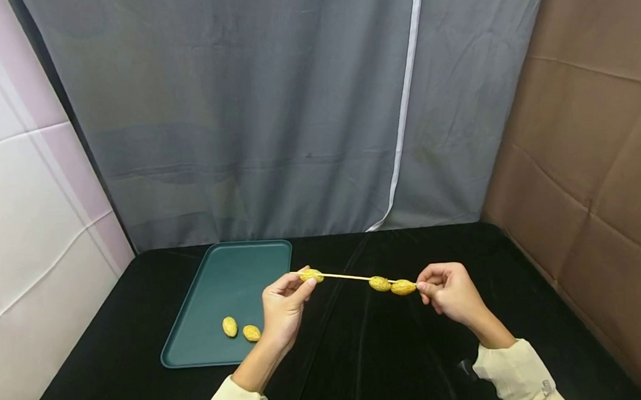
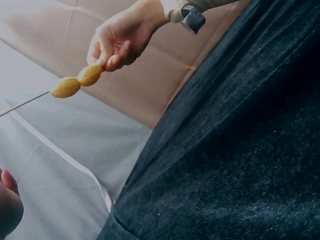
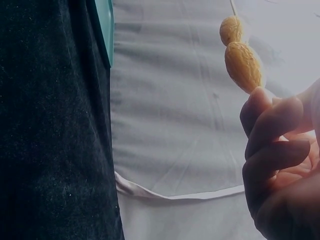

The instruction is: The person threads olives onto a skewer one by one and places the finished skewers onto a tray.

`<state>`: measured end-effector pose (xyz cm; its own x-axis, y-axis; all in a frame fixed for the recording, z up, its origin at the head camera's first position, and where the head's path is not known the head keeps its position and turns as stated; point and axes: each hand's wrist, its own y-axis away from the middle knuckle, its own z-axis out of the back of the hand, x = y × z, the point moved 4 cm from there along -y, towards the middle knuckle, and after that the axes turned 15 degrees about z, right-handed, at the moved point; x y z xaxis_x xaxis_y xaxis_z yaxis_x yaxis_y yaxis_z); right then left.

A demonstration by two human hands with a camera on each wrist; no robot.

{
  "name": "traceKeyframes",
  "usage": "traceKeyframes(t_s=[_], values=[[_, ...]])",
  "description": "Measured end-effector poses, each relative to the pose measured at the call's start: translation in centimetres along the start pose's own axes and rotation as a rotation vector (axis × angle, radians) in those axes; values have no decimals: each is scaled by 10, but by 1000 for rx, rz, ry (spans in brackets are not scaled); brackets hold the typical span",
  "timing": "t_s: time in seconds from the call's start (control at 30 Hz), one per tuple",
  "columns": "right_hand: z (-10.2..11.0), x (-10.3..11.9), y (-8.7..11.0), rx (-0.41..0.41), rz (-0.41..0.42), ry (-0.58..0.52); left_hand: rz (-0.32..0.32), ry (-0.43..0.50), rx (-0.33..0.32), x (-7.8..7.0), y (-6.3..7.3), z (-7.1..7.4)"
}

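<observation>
A thin, pale skewer point(image 1: 346, 277) spans the space between both hands above the black tabletop. Thumb and fingers of my left hand point(image 1: 282, 315) pinch a yellow, wrinkled oval piece point(image 1: 311, 276) near the skewer's left end. At the other end, my right hand point(image 1: 452, 293) pinches the skewer tip. Just beside those fingers, two similar yellow pieces, one smaller point(image 1: 379, 284) and one larger point(image 1: 403, 287), sit threaded end to end. The right wrist view shows the larger piece point(image 3: 243, 67) touching or nearly touching the fingertips. In the left wrist view only part of the left hand point(image 2: 9, 207) appears.
A dark green tray point(image 1: 237, 284) lies at the left of the black-covered table point(image 1: 397, 366). Two loose yellow pieces point(image 1: 230, 326) rest on it, one partly behind the left hand. Grey curtain point(image 1: 248, 106) stands behind; a brown panel point(image 1: 598, 146) is at right.
</observation>
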<state>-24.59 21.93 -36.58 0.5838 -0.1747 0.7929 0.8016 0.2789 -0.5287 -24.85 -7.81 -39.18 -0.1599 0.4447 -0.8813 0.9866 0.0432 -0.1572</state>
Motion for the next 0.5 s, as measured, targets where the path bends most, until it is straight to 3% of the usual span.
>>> traceKeyframes(t_s=[0.5], values=[[-9, 3, -7, 5, 14, 15, 44, 3, -16, 4, 1, -2]])
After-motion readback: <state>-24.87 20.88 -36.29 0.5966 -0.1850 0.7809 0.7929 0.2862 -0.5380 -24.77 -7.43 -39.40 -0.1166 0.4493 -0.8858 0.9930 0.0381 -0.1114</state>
